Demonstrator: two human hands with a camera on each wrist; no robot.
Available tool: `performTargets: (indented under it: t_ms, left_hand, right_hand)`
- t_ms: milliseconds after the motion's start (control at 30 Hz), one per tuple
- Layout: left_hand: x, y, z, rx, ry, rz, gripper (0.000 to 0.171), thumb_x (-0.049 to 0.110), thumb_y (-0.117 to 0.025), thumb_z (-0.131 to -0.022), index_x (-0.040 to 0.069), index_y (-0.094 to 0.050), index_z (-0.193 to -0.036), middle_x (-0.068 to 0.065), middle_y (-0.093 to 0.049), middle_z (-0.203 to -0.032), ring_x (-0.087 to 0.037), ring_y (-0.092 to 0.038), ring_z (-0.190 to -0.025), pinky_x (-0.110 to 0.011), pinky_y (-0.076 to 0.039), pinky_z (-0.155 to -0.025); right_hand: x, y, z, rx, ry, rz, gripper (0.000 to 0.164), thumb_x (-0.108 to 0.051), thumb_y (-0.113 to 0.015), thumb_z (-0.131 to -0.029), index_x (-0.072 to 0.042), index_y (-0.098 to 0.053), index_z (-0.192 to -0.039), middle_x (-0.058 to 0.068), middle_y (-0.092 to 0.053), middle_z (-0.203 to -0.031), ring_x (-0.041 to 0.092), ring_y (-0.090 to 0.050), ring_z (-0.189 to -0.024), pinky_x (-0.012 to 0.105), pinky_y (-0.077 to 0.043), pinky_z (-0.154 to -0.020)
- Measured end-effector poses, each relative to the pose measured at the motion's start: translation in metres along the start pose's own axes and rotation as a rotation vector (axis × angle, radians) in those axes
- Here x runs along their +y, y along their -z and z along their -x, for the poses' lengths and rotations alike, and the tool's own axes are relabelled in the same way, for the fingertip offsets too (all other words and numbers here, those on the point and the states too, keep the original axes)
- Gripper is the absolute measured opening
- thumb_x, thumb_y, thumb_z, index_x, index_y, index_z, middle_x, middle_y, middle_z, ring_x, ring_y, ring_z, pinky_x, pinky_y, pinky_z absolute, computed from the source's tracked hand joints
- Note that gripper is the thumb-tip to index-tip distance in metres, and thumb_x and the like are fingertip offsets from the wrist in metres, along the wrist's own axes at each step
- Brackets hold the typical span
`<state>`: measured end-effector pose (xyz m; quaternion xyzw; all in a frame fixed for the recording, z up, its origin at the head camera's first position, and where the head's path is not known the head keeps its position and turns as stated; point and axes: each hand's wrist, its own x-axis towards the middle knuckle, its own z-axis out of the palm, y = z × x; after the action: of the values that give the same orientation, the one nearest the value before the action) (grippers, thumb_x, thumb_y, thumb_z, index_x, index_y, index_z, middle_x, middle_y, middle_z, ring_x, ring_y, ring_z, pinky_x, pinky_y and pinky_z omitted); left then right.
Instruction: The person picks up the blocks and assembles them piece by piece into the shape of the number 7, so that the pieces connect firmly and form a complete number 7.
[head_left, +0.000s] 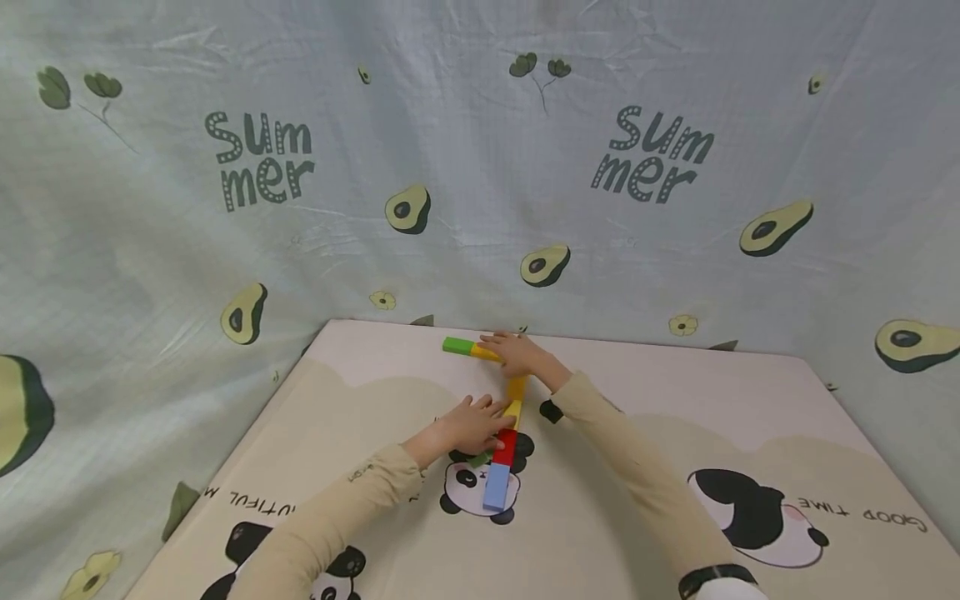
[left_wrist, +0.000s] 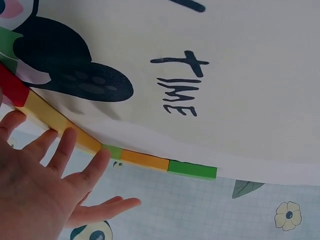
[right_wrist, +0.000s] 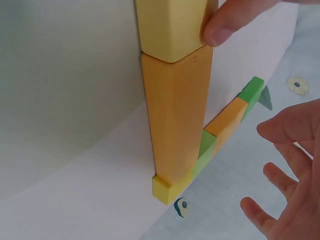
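Observation:
Coloured blocks lie end to end in a bent row. Nearest is a blue block (head_left: 496, 489), followed by a red block (head_left: 506, 448), a pale yellow block (right_wrist: 172, 30) and a long orange block (right_wrist: 177, 110). At the corner sits a small yellow block (right_wrist: 162, 191); from it a light green block (right_wrist: 204, 152), another orange block (right_wrist: 230, 120) and a green block (head_left: 457, 345) run left. My left hand (head_left: 472, 425), fingers spread, touches the row's side near the pale yellow block. My right hand (head_left: 517, 354) hovers by the far stretch, its fingers loose and holding nothing.
The blocks lie on a padded mat (head_left: 600, 517) printed with pandas and lettering. Behind it hangs a pale cloth (head_left: 465, 125) with avocado prints, close to the mat's far edge. A dark band (head_left: 716, 575) circles the right wrist.

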<state>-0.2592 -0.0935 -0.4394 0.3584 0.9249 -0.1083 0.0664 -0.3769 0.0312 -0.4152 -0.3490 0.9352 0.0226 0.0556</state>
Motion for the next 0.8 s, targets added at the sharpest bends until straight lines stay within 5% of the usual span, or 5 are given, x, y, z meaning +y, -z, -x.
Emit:
performTargets:
  t_ms: [433,800]
  left_hand:
    - [0.002,-0.009,0.004,0.13,-0.02,-0.031,0.043,0.043,-0.045,-0.09,0.025,-0.043,-0.129,-0.002,-0.041,-0.133,-0.023,-0.04,-0.116,-0.044,-0.041,-0.092]
    - [0.004,-0.01,0.004,0.247,0.02,0.042,0.032,0.034,-0.049,-0.09,0.019,-0.052,-0.118,-0.001,-0.053,-0.121,-0.02,-0.046,-0.106,-0.039,-0.043,-0.085]
  right_hand:
    - [0.017,-0.005,0.059,0.13,0.078,-0.031,0.054,-0.003,-0.049,-0.082,-0.013,-0.039,-0.135,0.008,-0.031,-0.144,0.031,-0.03,-0.13,0.056,-0.03,-0.099]
    - [0.033,-0.021,0.115,0.236,0.06,-0.026,0.055,-0.008,-0.06,-0.08,-0.011,-0.042,-0.132,0.013,-0.038,-0.139,0.033,-0.038,-0.123,0.057,-0.037,-0.091]
